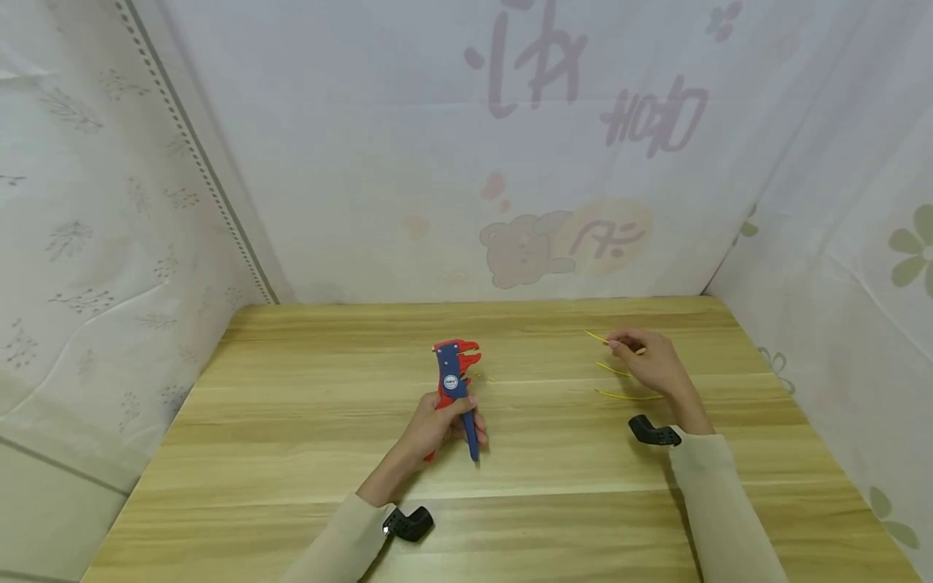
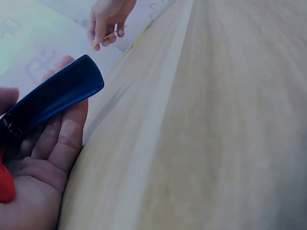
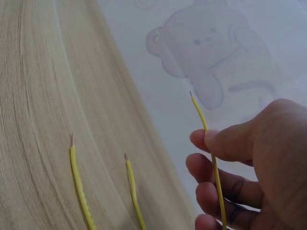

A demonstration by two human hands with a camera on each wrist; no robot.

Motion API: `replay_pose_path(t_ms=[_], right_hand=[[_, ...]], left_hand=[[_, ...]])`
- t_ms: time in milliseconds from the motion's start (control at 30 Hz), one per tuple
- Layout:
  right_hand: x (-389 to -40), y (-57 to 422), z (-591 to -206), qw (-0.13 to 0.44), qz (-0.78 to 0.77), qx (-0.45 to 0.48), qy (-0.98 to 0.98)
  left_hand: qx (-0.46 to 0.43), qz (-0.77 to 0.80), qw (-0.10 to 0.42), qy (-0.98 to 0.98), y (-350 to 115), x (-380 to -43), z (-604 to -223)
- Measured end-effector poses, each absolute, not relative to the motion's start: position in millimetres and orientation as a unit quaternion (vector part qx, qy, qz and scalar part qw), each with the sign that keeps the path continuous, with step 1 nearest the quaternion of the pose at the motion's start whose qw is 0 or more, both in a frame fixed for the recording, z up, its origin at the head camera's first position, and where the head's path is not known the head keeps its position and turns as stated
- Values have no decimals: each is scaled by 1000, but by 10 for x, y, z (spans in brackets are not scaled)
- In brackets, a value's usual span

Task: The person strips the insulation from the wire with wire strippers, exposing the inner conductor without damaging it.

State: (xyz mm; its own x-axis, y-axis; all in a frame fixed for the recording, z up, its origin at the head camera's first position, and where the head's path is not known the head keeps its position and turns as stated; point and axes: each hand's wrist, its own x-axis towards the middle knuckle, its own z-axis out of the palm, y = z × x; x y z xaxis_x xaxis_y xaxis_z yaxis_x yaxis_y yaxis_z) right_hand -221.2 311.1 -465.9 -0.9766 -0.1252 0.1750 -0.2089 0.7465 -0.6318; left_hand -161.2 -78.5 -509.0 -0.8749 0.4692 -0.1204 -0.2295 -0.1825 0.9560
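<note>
My left hand [image 1: 430, 425] grips a red and blue wire stripper [image 1: 453, 368] by its handles, its jaws pointing away from me. In the left wrist view, a blue handle [image 2: 57, 91] lies across the curled fingers. Further right, my right hand [image 1: 652, 364] pinches a thin yellow wire [image 3: 199, 115] between thumb and forefinger, above the table. That wire's tip shows a short bare end. Below it on the table lie two more yellow wires, a middle one [image 3: 133, 187] and a nearer one [image 3: 79, 184], both with bare copper at their tips.
Small yellow bits [image 1: 492, 379] lie on the wooden table [image 1: 539, 461] beside the stripper's jaws. Printed cloth [image 1: 379, 162] hangs along the table's back edge and both sides. A black wrist device [image 1: 410, 525] sits at each sleeve.
</note>
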Motion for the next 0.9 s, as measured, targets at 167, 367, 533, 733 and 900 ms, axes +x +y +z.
replay_pose_path(t_ms=[167,367,533,733,900], right_hand=[[-2219,3151,-4671,63,343,88,-933],[-2227,3186,-4704,71,340,95,-933],[-2240,3197,-4746,63,334,91,-936],[-2239,3212,-4772,55,332,85,-938],[-2235,3225,-4779,49,319,72,-944]], left_hand=[[84,761,217,605,-787,-1650,-5054],[61,749,205,628,-858,-1668,-5037],[39,744,192,639,-936,-1685,-5021],[18,730,170,661,-1018,-1710,-5007],[10,706,145,693,-1067,-1722,-5019]])
